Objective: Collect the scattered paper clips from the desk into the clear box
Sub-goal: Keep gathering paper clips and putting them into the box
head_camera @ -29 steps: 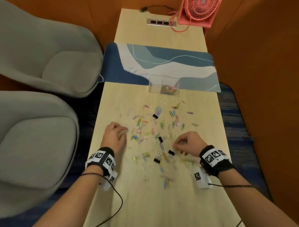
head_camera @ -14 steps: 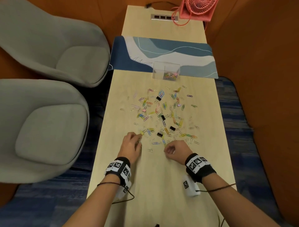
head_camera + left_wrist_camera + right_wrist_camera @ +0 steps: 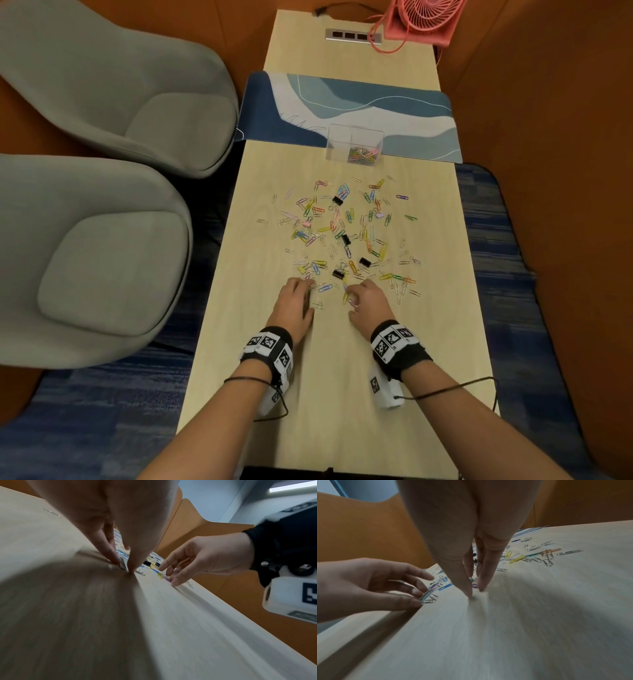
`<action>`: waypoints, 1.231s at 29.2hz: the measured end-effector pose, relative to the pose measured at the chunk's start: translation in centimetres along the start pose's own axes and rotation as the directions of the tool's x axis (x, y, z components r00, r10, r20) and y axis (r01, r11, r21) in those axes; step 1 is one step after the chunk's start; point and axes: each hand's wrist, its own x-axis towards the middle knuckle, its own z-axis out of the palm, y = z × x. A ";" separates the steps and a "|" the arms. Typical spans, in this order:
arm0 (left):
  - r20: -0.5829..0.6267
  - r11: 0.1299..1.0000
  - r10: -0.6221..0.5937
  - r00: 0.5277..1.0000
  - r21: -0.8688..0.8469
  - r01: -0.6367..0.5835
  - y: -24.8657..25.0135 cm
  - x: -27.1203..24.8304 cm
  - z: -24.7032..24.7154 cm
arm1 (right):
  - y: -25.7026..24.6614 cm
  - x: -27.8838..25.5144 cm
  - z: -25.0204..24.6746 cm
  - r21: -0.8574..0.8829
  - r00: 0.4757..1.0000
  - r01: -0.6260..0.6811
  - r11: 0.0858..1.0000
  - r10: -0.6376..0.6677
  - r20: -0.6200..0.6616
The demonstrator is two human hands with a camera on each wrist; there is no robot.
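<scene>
1. Working at the near edge of the scatter, the left hand (image 3: 294, 301) has thumb and fingertips (image 3: 116, 559) pressed to the surface (image 3: 329, 394), pinching a silver paper clip (image 3: 123, 564) between them; in the right wrist view several silver clips lie bunched at these fingertips.

2. The right hand (image 3: 368, 303), just beside it, has its thumb and fingers drawn together, tips down on the surface around a purple clip (image 3: 474, 585); whether that clip is already gripped I cannot tell.

3. Most of the scattered paper clips (image 3: 346, 236) lie loose in a broad patch across the middle of the surface, from the fingertips to just short of the clear box (image 3: 354, 145). Several black binder clips (image 3: 364, 262) are mixed in.

4. The clear box stands at the far end of the patch, on the near edge of a blue desk mat (image 3: 346, 102), with a small heap of coloured clips in its bottom. I judge the task early: a little is collected, and far more is left.

5. Room is good near the hands, where the surface is bare. The scatter stays inside both long edges, though the outlying clips on the right lie nearest an edge and could be swept off.

6. Beyond the left edge stand two grey chairs (image 3: 102, 240); an orange wall closes in the right. At the far end sits a pink fan (image 3: 424, 20), well apart from the box.
</scene>
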 end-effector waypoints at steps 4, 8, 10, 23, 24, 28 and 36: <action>0.027 0.996 0.053 0.998 0.070 -0.055 0.4 1.0 0.2 | 0.2 -0.4 0.2 -0.036 1.000 -0.027 0.999 0.026 -0.015; 0.062 0.972 0.122 0.991 0.193 -0.132 0.6 1.9 0.3 | -0.3 -0.4 0.6 -0.053 0.999 0.042 0.998 -0.044 -0.022; 0.049 0.965 0.145 0.988 0.214 -0.152 0.6 2.1 0.2 | -0.9 -0.3 0.8 -0.109 0.997 0.072 0.991 -0.073 -0.010; 0.006 0.980 0.002 1.000 0.200 -0.003 -0.4 1.9 -1.4 | -5.0 1.2 2.3 -0.483 0.964 0.260 0.836 -0.248 0.090; 0.011 0.977 -0.010 1.000 0.212 0.008 -0.5 1.8 -1.5 | -5.2 1.3 2.3 -0.494 0.963 0.267 0.828 -0.246 0.107; 0.055 0.974 -0.071 0.996 0.221 0.057 -0.3 2.0 -2.5 | -5.9 1.6 1.7 -0.497 0.965 0.264 0.827 -0.219 0.147; 0.097 0.981 -0.194 0.976 0.032 0.191 -0.7 3.1 -4.2 | -7.4 3.3 0.0 -0.603 0.936 0.342 0.720 -0.208 0.283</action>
